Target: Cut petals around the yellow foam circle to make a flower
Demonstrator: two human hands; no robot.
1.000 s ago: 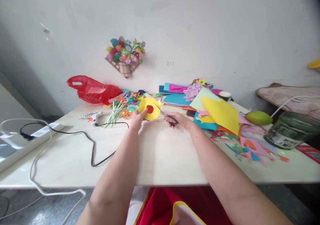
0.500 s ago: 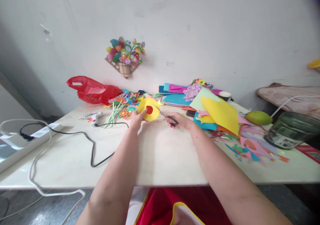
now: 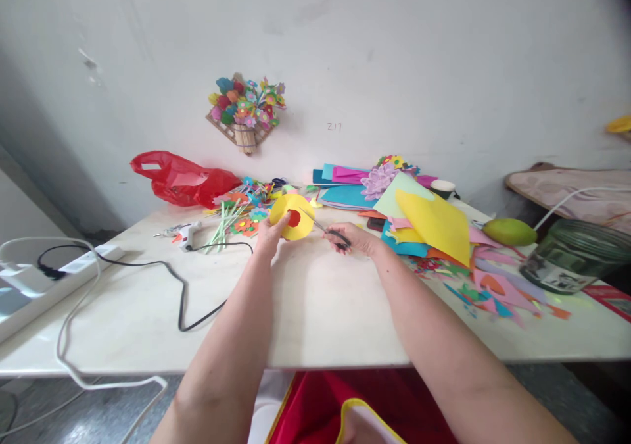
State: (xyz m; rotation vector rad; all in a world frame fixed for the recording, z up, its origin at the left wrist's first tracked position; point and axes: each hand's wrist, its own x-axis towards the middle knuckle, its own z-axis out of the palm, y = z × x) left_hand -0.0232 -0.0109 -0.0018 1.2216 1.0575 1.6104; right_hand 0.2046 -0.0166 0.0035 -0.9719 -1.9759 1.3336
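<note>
Left hand (image 3: 269,237): grasping a yellow disc (image 3: 305,225) by its near-left edge, thumb on the face close to the red circle (image 3: 294,218) at the middle. The disc is held up above the table (image 3: 335,319), centred in front of the person.

Right hand (image 3: 352,239): closed about the dark handles of a pair of scissors (image 3: 340,237), blades pointing leftward and away, tips lying across the disc's right side. Whether the yellow material sits between the blades or only behind them cannot be told.

Handling notes: the scissors are best steered by turning the disc in the left hand, in short strokes, with the deep part of the blades. The left fingers should stay behind the cutting line; blade tips should stop short of the red circle. A light pinch would avoid creasing the sheet.

Left of the hands: pale green strips (image 3: 225,225); orange flower cut-outs (image 3: 246,225); a white glue gun (image 3: 186,236) with black cord (image 3: 183,293); a red plastic bag (image 3: 187,182), farther back.

Right of the hands: a yellow sheet (image 3: 436,223) overlapping a pale green sheet (image 3: 400,193); a lilac flower (image 3: 379,179); coloured offcuts (image 3: 493,293); a glass jar (image 3: 566,260).

On the wall: an arrangement of craft flowers (image 3: 246,105).
</note>
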